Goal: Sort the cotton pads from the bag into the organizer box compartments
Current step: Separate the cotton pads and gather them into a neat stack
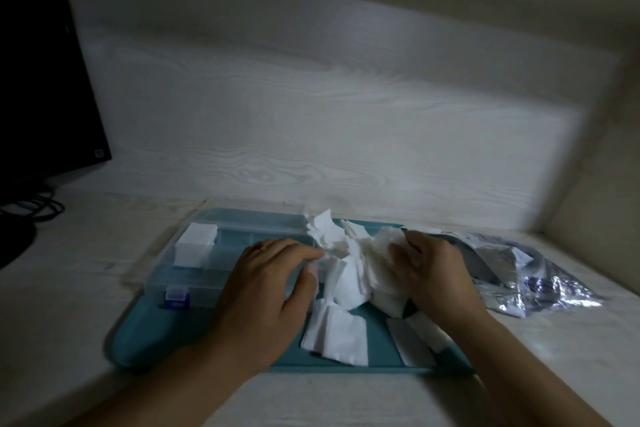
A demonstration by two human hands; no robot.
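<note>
A loose heap of white square cotton pads [346,270] lies on a teal tray [156,340]. My left hand [273,284] reaches into the heap from the left, fingers curled at its edge on some pads. My right hand [433,270] grips a thick bunch of pads [388,253] on the right side. A clear organizer box [214,253] stands on the tray's left half, with a neat stack of pads [195,241] in its far-left compartment. More pads [339,336] lie flat near the tray's front edge. The crumpled silvery bag [530,274] lies to the right.
A dark monitor [41,73] with cables [38,208] stands at the far left. A pale wood-grain wall panel [329,114] rises right behind the tray. The desk [69,288] surface shows left of and in front of the tray. A blue latch [176,298] sits on the box front.
</note>
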